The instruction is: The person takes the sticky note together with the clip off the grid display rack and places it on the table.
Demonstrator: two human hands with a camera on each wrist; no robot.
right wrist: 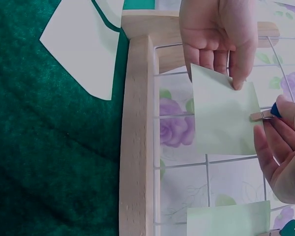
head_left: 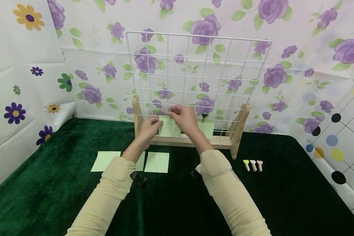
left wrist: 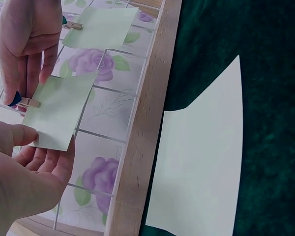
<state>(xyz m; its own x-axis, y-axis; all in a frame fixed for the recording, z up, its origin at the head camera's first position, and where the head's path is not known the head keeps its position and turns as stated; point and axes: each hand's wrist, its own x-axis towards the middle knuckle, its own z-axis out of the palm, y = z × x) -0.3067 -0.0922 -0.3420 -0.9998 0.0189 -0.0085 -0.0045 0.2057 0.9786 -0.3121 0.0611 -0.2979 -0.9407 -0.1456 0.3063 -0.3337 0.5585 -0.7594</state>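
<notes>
A white wire grid (head_left: 194, 65) stands in a wooden stand (head_left: 237, 131) on the green cloth. My left hand (head_left: 155, 125) pinches a pale green paper note (head_left: 168, 128) by its edge and holds it flat against the grid's lower wires. My right hand (head_left: 173, 113) pinches a small wooden clip with a blue heart (right wrist: 266, 114) at the note's top edge (left wrist: 59, 110). The left hand (left wrist: 27, 147) has its thumb on the note's corner. Beside it, a second green note (head_left: 207, 128) hangs from a dark-green heart clip (head_left: 204, 115).
Two loose green notes (head_left: 105, 160) (head_left: 157, 162) lie on the cloth in front of the stand, a third partly under my left arm. Three heart-topped clips (head_left: 253, 165) lie at the right of the stand. Flowered sheets wall in the back and sides.
</notes>
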